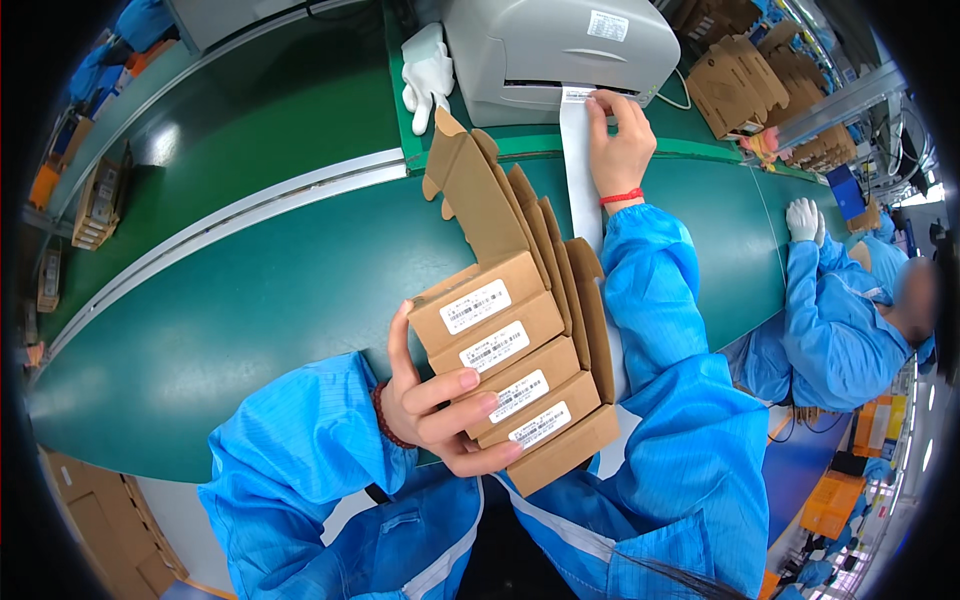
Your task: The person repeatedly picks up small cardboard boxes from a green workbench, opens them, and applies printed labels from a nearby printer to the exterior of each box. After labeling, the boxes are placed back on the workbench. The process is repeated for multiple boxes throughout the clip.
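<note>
My left hand (pixel 432 408) is closed round a row of small brown cardboard boxes (pixel 577 445), fingers spread across their fronts. Several of the boxes bear a white printed label (pixel 475 306); the end one nearest me shows a plain front. Their lid flaps (pixel 480 200) stand up and lean away to the far side. At the slot of a grey label printer (pixel 570 50), my right hand (pixel 620 148) pinches a label on the white label strip (pixel 580 180). That strip hangs from the slot and runs down behind my right sleeve and the boxes.
A white glove (pixel 427 75) lies left of the printer. A metal rail (pixel 230 215) divides the green worktop (pixel 250 320). Flattened cartons (pixel 735 85) are piled at the far right. A co-worker in blue (pixel 840 320) sits at the right, gloved hands on the bench.
</note>
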Motion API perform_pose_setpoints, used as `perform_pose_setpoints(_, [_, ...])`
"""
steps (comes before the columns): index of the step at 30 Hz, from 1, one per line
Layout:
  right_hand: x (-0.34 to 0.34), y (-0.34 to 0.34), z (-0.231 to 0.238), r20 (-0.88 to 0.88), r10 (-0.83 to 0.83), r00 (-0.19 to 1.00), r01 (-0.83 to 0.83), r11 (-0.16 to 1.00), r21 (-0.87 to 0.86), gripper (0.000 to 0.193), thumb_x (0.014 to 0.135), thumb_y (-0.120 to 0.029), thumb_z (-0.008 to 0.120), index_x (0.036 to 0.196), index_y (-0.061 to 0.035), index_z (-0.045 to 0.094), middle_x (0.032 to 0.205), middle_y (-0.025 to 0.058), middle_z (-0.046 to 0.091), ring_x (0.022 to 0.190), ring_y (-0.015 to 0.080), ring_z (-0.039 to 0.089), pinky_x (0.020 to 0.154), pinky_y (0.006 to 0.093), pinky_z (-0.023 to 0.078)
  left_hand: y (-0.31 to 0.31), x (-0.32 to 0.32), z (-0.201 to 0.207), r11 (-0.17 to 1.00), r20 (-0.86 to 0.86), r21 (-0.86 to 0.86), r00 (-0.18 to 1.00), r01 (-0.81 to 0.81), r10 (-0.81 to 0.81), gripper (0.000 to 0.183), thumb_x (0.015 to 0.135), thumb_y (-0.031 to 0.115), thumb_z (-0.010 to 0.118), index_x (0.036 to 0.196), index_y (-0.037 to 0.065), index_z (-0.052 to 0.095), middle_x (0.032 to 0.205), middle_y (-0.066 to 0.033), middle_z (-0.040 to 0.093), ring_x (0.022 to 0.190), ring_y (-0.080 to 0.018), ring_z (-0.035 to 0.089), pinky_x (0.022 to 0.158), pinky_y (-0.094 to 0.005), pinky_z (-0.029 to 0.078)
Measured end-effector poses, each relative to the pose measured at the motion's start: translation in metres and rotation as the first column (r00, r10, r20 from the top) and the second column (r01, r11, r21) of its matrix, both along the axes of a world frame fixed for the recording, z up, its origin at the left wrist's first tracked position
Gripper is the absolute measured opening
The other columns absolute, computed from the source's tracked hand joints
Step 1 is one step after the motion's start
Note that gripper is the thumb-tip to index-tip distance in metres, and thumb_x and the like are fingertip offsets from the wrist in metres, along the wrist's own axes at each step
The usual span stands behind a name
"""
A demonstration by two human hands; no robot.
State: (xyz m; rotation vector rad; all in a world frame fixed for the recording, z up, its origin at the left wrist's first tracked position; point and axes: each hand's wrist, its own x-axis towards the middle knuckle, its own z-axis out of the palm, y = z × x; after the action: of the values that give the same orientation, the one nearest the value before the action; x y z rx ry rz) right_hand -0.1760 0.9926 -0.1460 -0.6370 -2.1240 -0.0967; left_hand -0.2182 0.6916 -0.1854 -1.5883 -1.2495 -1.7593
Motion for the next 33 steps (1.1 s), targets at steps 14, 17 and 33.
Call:
perform_pose_setpoints(14, [-0.006,0.013,0.004,-0.114,0.093,0.989,-0.094,0.996,-0.006,0.009,0.065,-0.004,0.070,0.073,-0.0064,0.064,0.071,0.0040,0.051,0.063,0.0191,0.053,0.056,0.0290,0.044,0.000,-0.001,-0.002,1.000,-0.010,-0.006,1.000,0.024,-0.024,0.033,0.076,0.038,0.061,0.104,0.039,0.045,0.102,-0.0006,0.042,0.109,-0.0171,0.040,0.087,-0.0737,0.024])
perform_pose_setpoints(17, [-0.006,0.015,0.005,-0.106,0.113,0.988,-0.113,0.994,0.003,0.008,0.066,-0.004,0.069,0.071,-0.0059,0.063,0.071,0.0043,0.051,0.063,0.0195,0.053,0.057,0.0292,0.044,0.001,0.000,-0.001,1.000,0.000,0.003,1.000,0.017,-0.017,0.032,0.076,0.038,0.061,0.104,0.039,0.045,0.102,-0.0005,0.042,0.109,-0.0172,0.040,0.087,-0.0738,0.024])
perform_pose_setpoints(33, [0.095,-0.202,0.150,0.173,0.505,0.846,-0.212,0.615,-0.759,0.007,0.070,0.004,0.060,0.075,0.0005,0.055,0.068,0.0096,0.053,0.058,0.0218,0.054,0.050,0.0277,0.042,0.014,0.001,-0.002,0.993,0.003,0.118,1.000,-0.006,0.006,0.031,0.075,0.035,0.061,0.102,0.038,0.046,0.103,-0.0033,0.044,0.103,-0.0213,0.045,0.088,-0.0709,0.024])
